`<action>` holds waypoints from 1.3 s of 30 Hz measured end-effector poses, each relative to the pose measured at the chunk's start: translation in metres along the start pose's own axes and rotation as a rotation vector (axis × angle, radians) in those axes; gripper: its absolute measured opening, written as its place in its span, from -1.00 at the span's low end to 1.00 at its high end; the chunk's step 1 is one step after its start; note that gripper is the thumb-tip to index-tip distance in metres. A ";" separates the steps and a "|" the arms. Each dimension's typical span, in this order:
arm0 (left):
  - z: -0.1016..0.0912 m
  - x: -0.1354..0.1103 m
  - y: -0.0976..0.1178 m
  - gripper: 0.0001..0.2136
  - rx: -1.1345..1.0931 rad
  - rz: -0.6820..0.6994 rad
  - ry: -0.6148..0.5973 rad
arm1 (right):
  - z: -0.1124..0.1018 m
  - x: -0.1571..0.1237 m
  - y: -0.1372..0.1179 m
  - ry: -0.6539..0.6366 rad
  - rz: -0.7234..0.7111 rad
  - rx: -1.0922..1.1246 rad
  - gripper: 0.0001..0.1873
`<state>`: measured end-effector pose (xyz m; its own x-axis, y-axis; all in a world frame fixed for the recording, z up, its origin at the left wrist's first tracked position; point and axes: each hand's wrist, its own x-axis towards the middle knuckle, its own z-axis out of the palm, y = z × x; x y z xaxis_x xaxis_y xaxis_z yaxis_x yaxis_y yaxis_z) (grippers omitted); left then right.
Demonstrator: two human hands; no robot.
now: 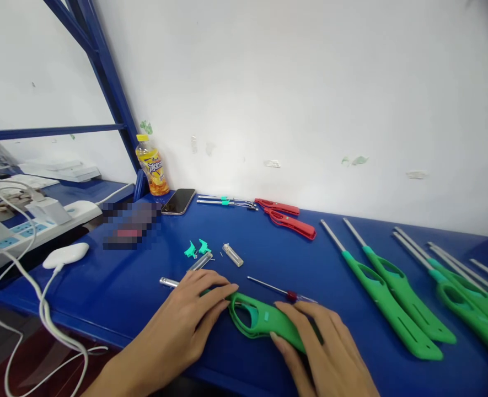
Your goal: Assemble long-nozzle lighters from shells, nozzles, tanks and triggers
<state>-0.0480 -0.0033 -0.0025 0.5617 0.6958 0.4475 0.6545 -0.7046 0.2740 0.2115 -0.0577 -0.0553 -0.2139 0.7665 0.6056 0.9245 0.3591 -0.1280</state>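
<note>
A green long-necked lighter [264,318] lies across the front of the blue table, its metal tube pointing left. My left hand [194,311] is closed on its neck end, fingers covering where the tube meets the body. My right hand [316,336] grips the handle's right end between thumb and fingers. Just behind it rests a screwdriver [291,294] with a dark red and clear handle. Two teal triggers [197,248], a clear fuel tank [232,255] and another tank [201,261] partly behind my left hand lie beyond, with tiny screws near them.
Several green lighters [386,300] lie at the right. Red handle shells [289,220] and metal tubes with wires [226,202] are at the back. A phone [178,202] and a drink bottle [151,165] stand back left, near a power strip [41,229] and white cables [45,320].
</note>
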 end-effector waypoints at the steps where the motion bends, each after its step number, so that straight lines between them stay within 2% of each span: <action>1: 0.001 -0.001 0.000 -0.68 -0.006 -0.016 -0.014 | -0.001 0.000 0.002 -0.014 -0.015 0.013 -0.56; 5: 0.003 -0.005 -0.003 -0.67 -0.033 -0.038 -0.027 | -0.006 0.003 0.010 -0.057 -0.081 0.051 -0.58; 17: 0.003 -0.003 -0.001 -0.69 -0.063 -0.028 -0.021 | -0.011 0.004 0.004 -0.120 -0.067 0.074 -0.62; 21: 0.003 -0.003 -0.002 -0.68 -0.068 -0.028 -0.036 | -0.011 0.004 0.004 -0.104 -0.036 0.077 -0.62; 27: 0.002 -0.002 -0.002 -0.69 -0.077 -0.037 -0.041 | -0.010 -0.001 0.008 -0.129 -0.147 0.020 -0.57; 39: 0.002 -0.001 -0.001 -0.68 -0.083 -0.045 -0.055 | -0.012 0.007 0.004 -0.117 -0.087 0.064 -0.58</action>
<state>-0.0484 -0.0027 -0.0045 0.5613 0.7319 0.3865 0.6369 -0.6801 0.3629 0.2176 -0.0572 -0.0423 -0.3306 0.7866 0.5216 0.8797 0.4570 -0.1316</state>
